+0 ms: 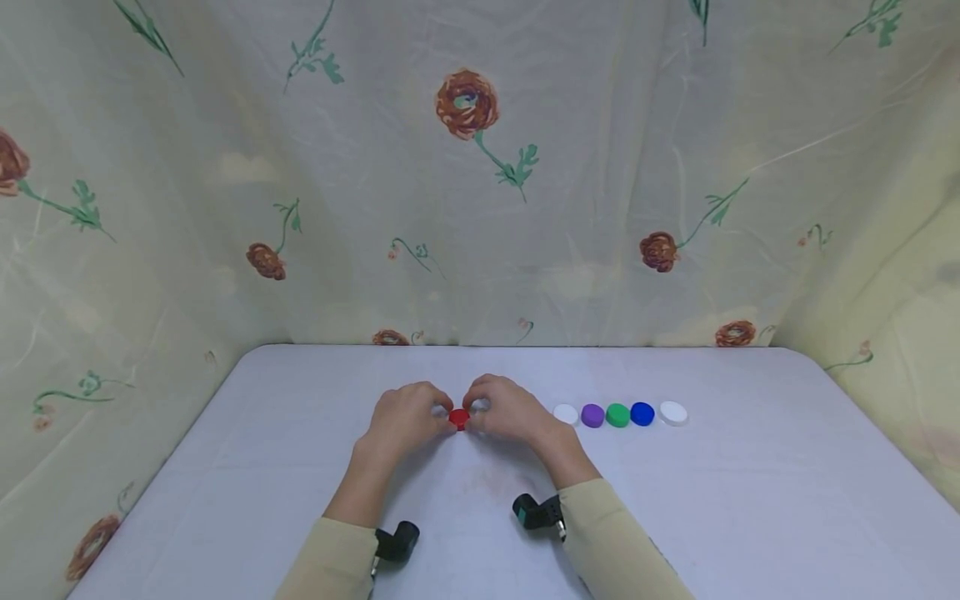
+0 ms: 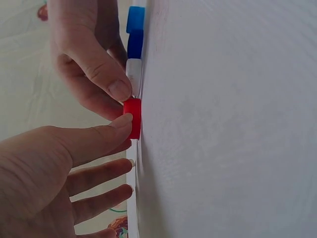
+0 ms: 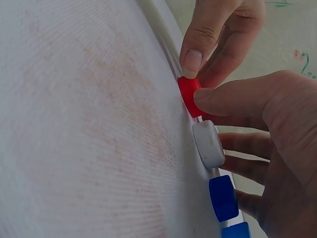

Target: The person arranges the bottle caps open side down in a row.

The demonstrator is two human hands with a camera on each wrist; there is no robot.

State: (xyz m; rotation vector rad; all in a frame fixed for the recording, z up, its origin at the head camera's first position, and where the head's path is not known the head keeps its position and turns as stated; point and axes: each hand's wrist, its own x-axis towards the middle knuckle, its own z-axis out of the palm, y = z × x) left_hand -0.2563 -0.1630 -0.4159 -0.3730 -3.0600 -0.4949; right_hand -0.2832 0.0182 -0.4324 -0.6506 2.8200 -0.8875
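Note:
A red bottle cap (image 1: 459,418) sits on the white table, between the two hands. The left hand (image 1: 408,418) pinches it from the left, its thumb and index finger at the cap's side. From the right, the right hand (image 1: 512,410) pinches the same cap. In the left wrist view the left thumb lies over the side of the red cap (image 2: 133,128), and its other fingers are spread. In the right wrist view the right thumb presses the red cap (image 3: 189,96) beside a white cap (image 3: 208,144).
Right of the hands runs a row of bottle caps: a white cap (image 1: 566,413) partly behind the right wrist, a purple cap (image 1: 592,416), a green cap (image 1: 618,415), a blue cap (image 1: 642,413) and another white cap (image 1: 673,413). A flowered curtain (image 1: 570,275) hangs behind the table.

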